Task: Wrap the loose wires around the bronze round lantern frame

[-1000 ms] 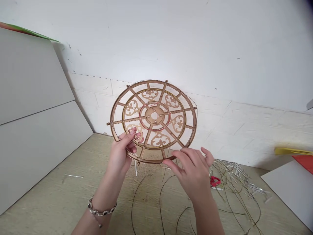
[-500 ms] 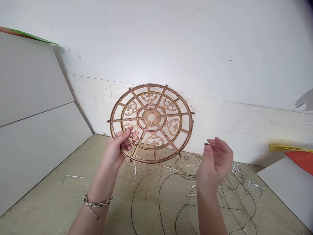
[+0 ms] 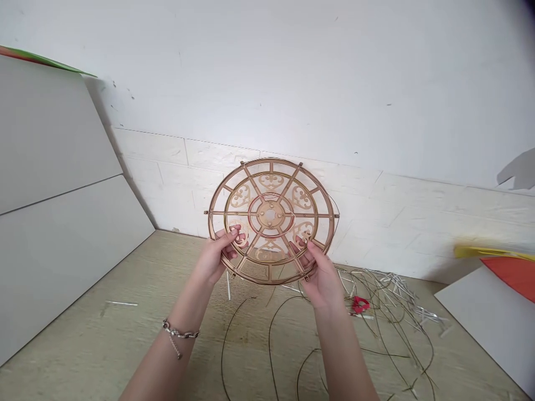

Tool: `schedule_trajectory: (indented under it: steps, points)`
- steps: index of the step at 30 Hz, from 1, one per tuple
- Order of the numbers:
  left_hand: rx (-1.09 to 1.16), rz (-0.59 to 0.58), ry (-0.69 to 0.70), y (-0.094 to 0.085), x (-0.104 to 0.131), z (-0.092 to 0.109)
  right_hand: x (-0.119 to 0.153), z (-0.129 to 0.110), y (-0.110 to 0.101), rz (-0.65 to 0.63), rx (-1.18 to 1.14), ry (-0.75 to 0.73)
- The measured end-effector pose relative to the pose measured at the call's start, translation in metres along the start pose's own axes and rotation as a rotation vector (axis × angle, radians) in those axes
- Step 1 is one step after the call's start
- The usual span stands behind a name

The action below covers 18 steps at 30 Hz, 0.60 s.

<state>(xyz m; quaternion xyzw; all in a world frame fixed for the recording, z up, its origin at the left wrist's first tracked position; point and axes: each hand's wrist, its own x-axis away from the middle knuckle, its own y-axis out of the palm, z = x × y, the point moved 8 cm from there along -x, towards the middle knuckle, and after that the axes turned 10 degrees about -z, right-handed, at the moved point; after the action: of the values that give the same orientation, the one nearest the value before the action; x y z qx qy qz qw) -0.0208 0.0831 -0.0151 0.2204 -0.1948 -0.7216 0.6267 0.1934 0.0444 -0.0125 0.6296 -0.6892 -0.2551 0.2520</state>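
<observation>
A round, copper-coloured openwork frame (image 3: 271, 268) with spokes, concentric rings and scroll ornaments is held up, tilted, above the table. My left hand (image 3: 215, 256) grips its lower left rim, the thumb on the front and fingers behind. On the lower right, my right hand (image 3: 320, 275) closes on the rim in the same way, its fingertips showing through the openings. Thin wire runs along the rings, and a loose strand bows out at the right edge. A silver chain bracelet (image 3: 180, 333) hangs on my left wrist.
Loose wires (image 3: 376, 312) and cut pale strips (image 3: 422, 312) litter the table (image 3: 167, 289) at right, with a red scrap (image 3: 360, 304) among them. White boxes (image 3: 75, 234) stand at left. A white panel (image 3: 489, 317) is at right. Behind rises a white wall (image 3: 267, 83).
My right hand has come left from beside the frame and taken hold of its lower right rim. The frame has shifted slightly right and down. The red scrap is now uncovered.
</observation>
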Motion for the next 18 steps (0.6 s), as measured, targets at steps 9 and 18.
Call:
schedule_trajectory:
  steps: [9,18]
  points:
    - [-0.017,-0.063,-0.072,0.007,0.001,-0.008,0.002,-0.007,-0.012,0.139,-0.014,-0.001]
    - [0.296,0.225,0.508,0.023,0.035,0.009,0.013,-0.046,-0.026,0.219,-0.092,-0.194]
